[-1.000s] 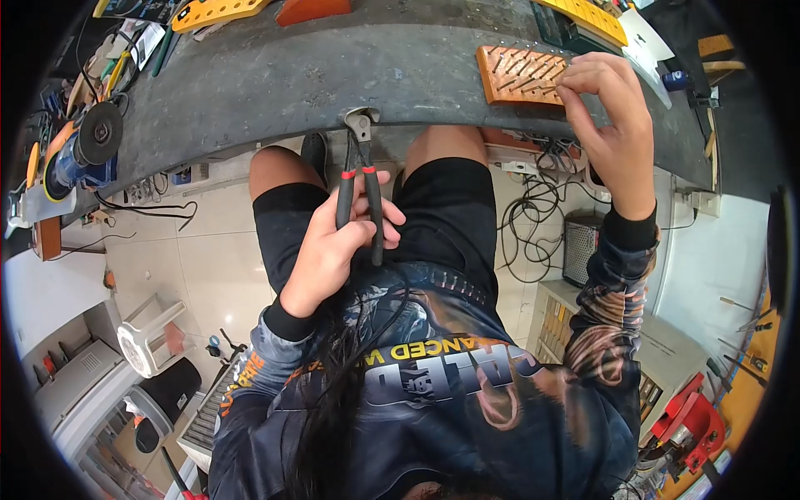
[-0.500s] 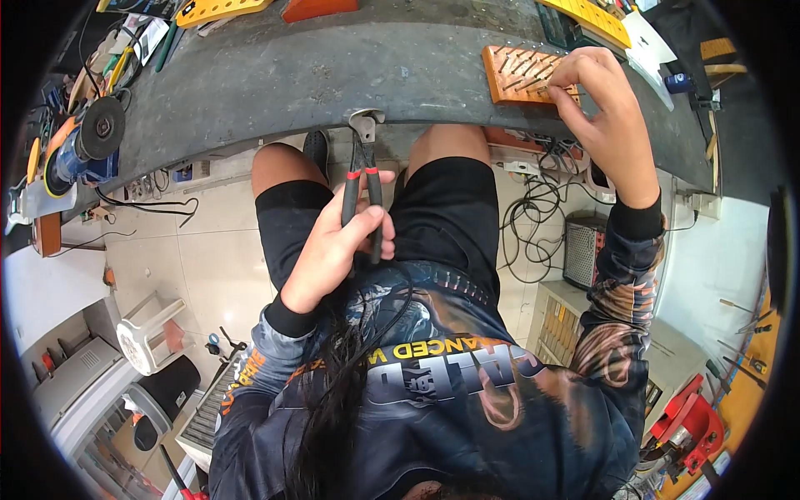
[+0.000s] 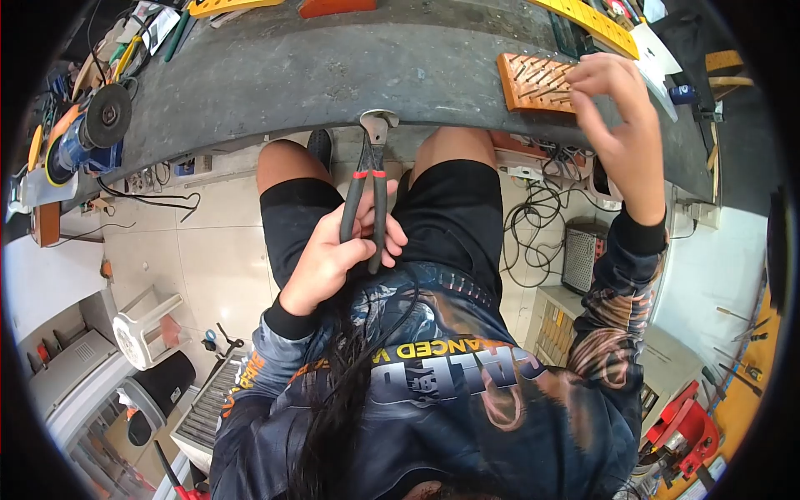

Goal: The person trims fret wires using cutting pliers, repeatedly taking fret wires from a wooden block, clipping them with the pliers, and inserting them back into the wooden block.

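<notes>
Grey bench (image 3: 333,75) edge — left hand (image 3: 333,250) grips pincers (image 3: 371,179); right hand (image 3: 617,108) pinches at nail block (image 3: 533,83).

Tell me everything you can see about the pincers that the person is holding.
The pincers have a grey metal head with rounded jaws and two long black-sleeved handles with red bands near the top. The left hand grips the handles low down, over the lap. The tool points away from the body, its head at the front edge of the grey workbench. The jaws look nearly closed.
</notes>
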A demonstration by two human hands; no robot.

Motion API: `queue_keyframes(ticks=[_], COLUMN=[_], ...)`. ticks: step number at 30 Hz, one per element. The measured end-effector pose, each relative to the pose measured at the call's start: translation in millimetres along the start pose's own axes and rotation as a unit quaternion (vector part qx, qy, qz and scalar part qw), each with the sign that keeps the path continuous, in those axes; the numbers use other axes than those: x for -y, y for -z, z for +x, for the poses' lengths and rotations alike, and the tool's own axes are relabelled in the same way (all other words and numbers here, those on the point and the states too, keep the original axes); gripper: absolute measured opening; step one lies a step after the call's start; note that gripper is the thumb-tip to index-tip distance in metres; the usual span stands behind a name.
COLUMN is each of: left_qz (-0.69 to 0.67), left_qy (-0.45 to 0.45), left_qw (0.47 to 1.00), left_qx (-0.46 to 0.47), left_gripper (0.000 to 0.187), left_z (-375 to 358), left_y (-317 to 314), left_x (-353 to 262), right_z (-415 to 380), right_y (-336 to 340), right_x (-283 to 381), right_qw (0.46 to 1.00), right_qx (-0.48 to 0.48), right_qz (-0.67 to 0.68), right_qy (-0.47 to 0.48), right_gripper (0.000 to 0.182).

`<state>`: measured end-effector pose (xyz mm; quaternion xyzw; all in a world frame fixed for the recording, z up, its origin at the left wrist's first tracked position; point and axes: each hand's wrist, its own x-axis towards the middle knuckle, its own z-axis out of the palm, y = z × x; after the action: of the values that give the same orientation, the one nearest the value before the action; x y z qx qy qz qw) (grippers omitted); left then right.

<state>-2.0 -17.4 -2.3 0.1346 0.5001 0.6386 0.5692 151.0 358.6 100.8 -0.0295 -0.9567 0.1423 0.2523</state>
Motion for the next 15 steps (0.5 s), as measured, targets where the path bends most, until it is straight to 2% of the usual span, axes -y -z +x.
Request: queue_keyframes(ticks=[1, 2, 3, 4, 6, 8, 9, 10, 12, 13, 14, 15], left_qz=[-0.002, 0.042, 0.087, 0.087, 0.150, 0.129, 0.107, 0.108, 0.126, 0.127, 0.196, 0.264], left_qy=[-0.002, -0.002, -0.002, -0.002, -0.020, -0.039, -0.060, -0.061, -0.083, -0.083, -0.095, -0.106], left_qw=[1.000, 0.999, 0.996, 0.996, 0.988, 0.991, 0.992, 0.992, 0.987, 0.987, 0.971, 0.949], left_qx=[-0.002, -0.004, -0.007, -0.009, -0.030, -0.009, 0.013, 0.011, -0.053, -0.056, -0.095, -0.134], left_gripper=[0.089, 0.084, 0.080, 0.080, 0.069, 0.064, 0.059, 0.059, 0.055, 0.055, 0.056, 0.056], left_z=[0, 1, 1, 1, 1, -4, -5, -5, -4, -4, -4, -3], left_y=[1, 4, 6, 9, 14, 18, 19, 20, 21, 21, 21, 21], left_x=[1, 4, 7, 10, 15, 12, 11, 15, 25, 23, 21, 19], right_z=[-1, -4, -6, -7, -7, -9, -8, -5, 3, 3, 6, 7], right_y=[0, 0, -2, -5, -17, -34, -46, -61, -61, -84, -102, -110], right_x=[3, 9, 21, 32, 48, 68, 76, 81, 97, 96, 94, 97], right_qw=[0.992, 0.992, 0.957, 0.892, 0.900, 0.886, 0.869, 0.824, 0.835, 0.903, 0.947, 0.958], right_qx=[-0.041, -0.039, -0.058, -0.075, -0.056, -0.070, -0.080, -0.078, 0.051, 0.019, -0.017, -0.016], right_qz=[0.113, 0.115, 0.280, 0.438, 0.427, 0.435, 0.467, 0.541, 0.457, 0.362, 0.283, 0.248], right_qy=[-0.027, -0.025, -0.056, -0.086, -0.065, -0.142, -0.144, -0.147, -0.301, -0.230, -0.153, -0.142], right_gripper=[0.007, 0.007, 0.009, 0.012, 0.018, 0.017, 0.016, 0.015, 0.016, 0.019, 0.020, 0.019])
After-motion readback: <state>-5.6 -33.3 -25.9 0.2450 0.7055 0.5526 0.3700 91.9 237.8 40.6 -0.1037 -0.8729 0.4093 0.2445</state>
